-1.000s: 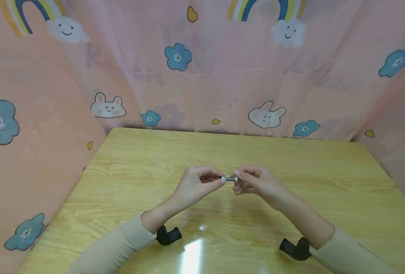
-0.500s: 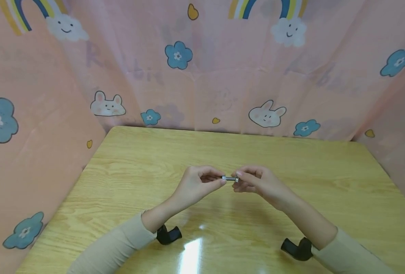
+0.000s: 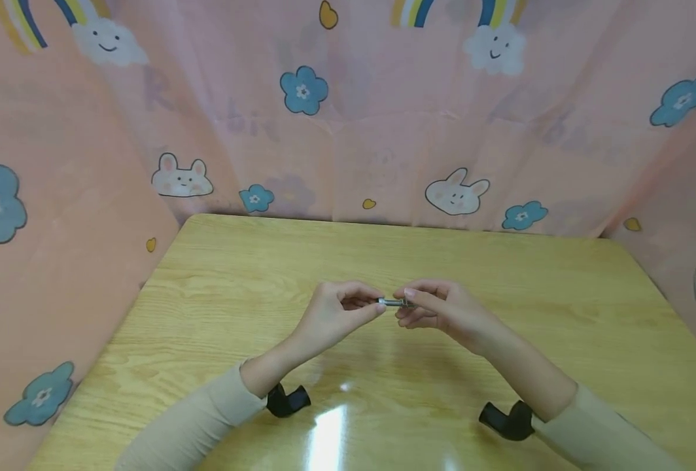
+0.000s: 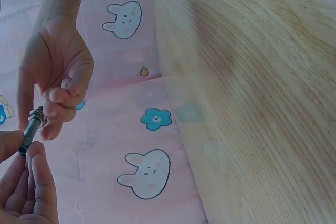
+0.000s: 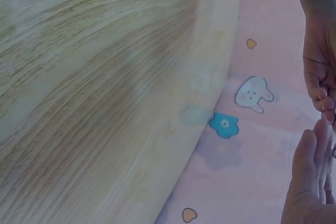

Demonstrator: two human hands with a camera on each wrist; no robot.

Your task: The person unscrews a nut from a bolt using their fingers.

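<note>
Over the middle of the table, a small metal bolt lies roughly level between the two hands. My left hand pinches its head end between thumb and fingertips. At the other end sits a nut, threaded on the shank near the tip. My right hand has its thumb and index finger on that nut, with the other fingers loosely curled below. Bare thread shows between the hands in the left wrist view. From the right wrist, the fingers of the right hand hide most of the bolt.
The wood-grain table extends below both hands, with a bright reflection near its front. A pink printed cloth hangs behind and at the sides. Black wrist-worn devices stick out inward from both sleeves, close above the table.
My right thumb and fingers have shifted slightly around the nut, covering more of it now. The left hand keeps its hold on the bolt. The whole head view has drifted a little upward.
</note>
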